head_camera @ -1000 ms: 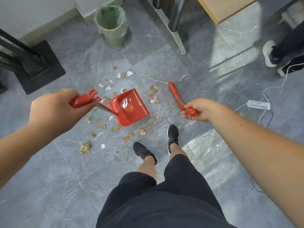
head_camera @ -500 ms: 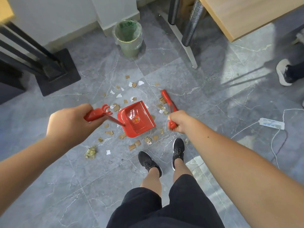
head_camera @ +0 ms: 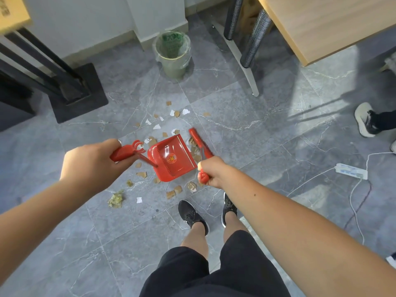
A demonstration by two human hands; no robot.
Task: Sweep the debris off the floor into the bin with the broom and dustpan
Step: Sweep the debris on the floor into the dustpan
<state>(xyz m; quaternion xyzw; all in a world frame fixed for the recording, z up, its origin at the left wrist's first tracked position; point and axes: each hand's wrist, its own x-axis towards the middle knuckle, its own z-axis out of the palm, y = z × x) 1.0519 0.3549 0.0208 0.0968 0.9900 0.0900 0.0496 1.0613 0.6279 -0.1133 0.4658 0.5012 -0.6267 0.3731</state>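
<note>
My left hand (head_camera: 92,166) grips the red handle of the dustpan (head_camera: 171,158), whose red tray sits low over the grey floor with its mouth facing right. My right hand (head_camera: 212,171) is closed on the handle of the red broom (head_camera: 200,144), whose head lies just right of the tray's mouth. Cardboard and paper debris (head_camera: 162,123) is scattered around the pan, with a crumpled yellowish wad (head_camera: 115,199) to the lower left. The bin (head_camera: 172,53), lined with a clear bag, stands against the wall beyond the debris.
A black stand base (head_camera: 79,93) sits at the left. Table legs (head_camera: 248,67) and a wooden tabletop (head_camera: 325,22) are at the upper right. A power strip (head_camera: 351,171) with cables lies at the right. Another person's shoe (head_camera: 364,120) is at the far right. My own feet (head_camera: 192,215) stand below the pan.
My right hand has brought the broom leftward until its head is beside the dustpan's mouth. The view has shifted, showing more of the wall and bin. The dustpan has stayed in my left hand.
</note>
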